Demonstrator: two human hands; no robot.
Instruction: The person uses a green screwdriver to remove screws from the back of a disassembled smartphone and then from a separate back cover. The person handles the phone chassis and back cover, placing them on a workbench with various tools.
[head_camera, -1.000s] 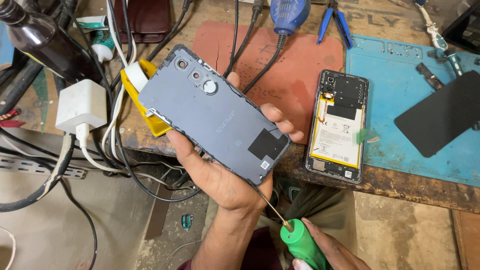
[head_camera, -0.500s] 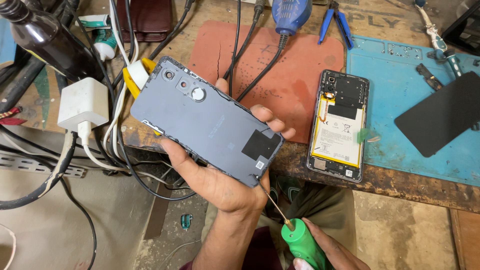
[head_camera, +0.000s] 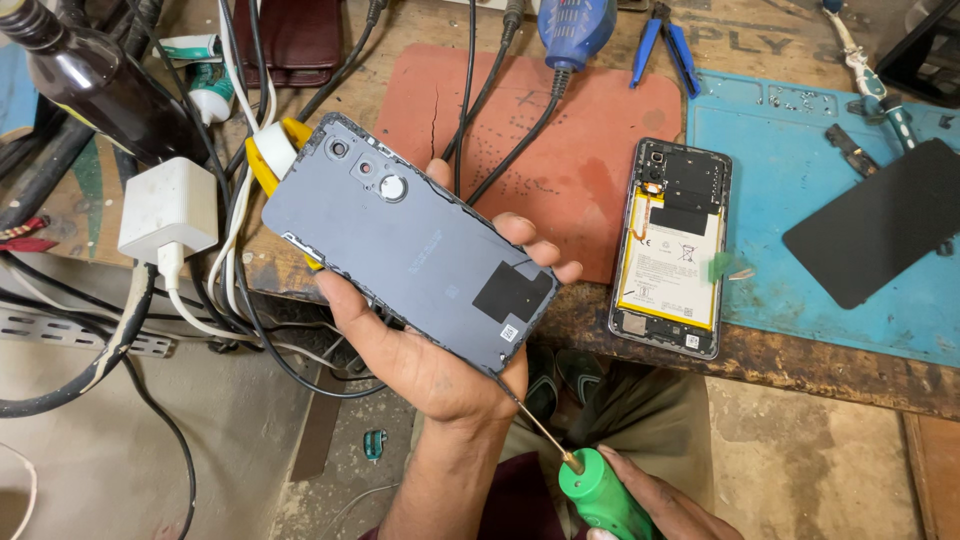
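Observation:
My left hand (head_camera: 430, 350) grips a grey phone back cover (head_camera: 410, 240) from below, its inner side facing up, with round camera cut-outs at its far end and a black patch near me. My right hand (head_camera: 670, 505), at the bottom edge, holds a green-handled screwdriver (head_camera: 590, 490). The thin metal shaft (head_camera: 530, 415) of the screwdriver reaches up to the cover's near corner. An opened phone (head_camera: 672, 250) with its white battery exposed lies on the bench edge to the right, untouched.
A red mat (head_camera: 590, 150) and a blue work mat (head_camera: 800, 200) cover the bench. A black panel (head_camera: 875, 220) lies on the blue mat. Blue pliers (head_camera: 665, 45), a white charger block (head_camera: 168, 210), a dark bottle (head_camera: 100, 90) and tangled cables (head_camera: 200, 300) crowd the left.
My left hand has shifted the back cover slightly left and tilted it flatter. The screwdriver tip stays at the cover's near corner.

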